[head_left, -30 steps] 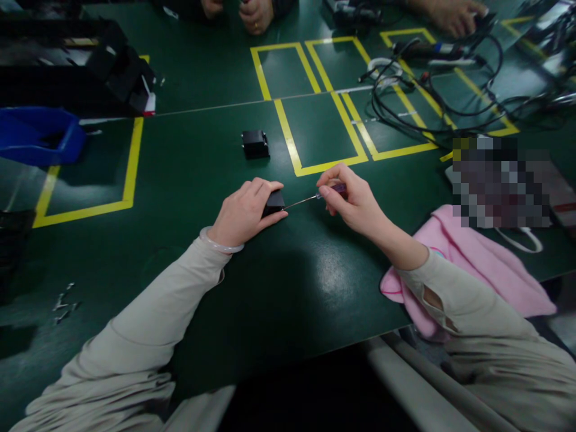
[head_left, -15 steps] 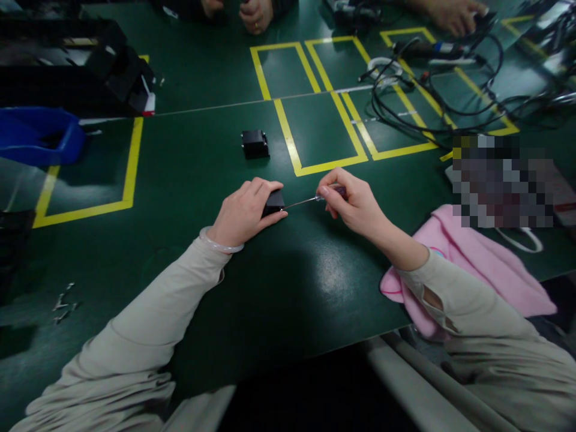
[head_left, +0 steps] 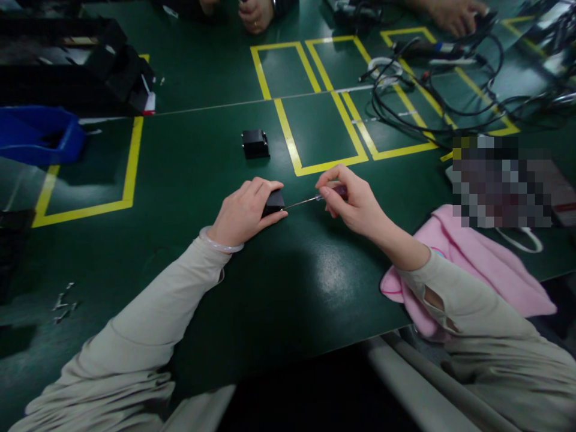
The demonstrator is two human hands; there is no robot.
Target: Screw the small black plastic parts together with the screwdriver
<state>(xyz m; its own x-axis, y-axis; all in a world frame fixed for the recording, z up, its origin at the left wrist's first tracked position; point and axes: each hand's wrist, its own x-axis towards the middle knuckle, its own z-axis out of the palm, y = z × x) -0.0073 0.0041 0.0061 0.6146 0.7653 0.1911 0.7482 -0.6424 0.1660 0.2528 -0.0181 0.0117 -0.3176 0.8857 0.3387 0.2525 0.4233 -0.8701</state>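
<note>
My left hand (head_left: 247, 208) is closed around a small black block (head_left: 274, 202) on the green table, hiding most of it. A screwdriver (head_left: 333, 193) is in my right hand (head_left: 353, 201), gripped by its handle between thumb and fingers. Its thin shaft points left, and the tip meets the right end of the block, near my left thumb. Farther back on the table rests a second black block (head_left: 255, 144) with small shiny metal bits at its corners.
Several small screws (head_left: 65, 305) lie at the left. A blue bin (head_left: 40, 137) and black racks (head_left: 72, 66) stand back left. Black cables (head_left: 432, 120) tangle at the right, behind a pink cloth (head_left: 477, 270). Another person's hands (head_left: 256, 15) show across the table.
My right hand's fingers have shifted slightly on the screwdriver handle. My left hand and the block it holds stay in place.
</note>
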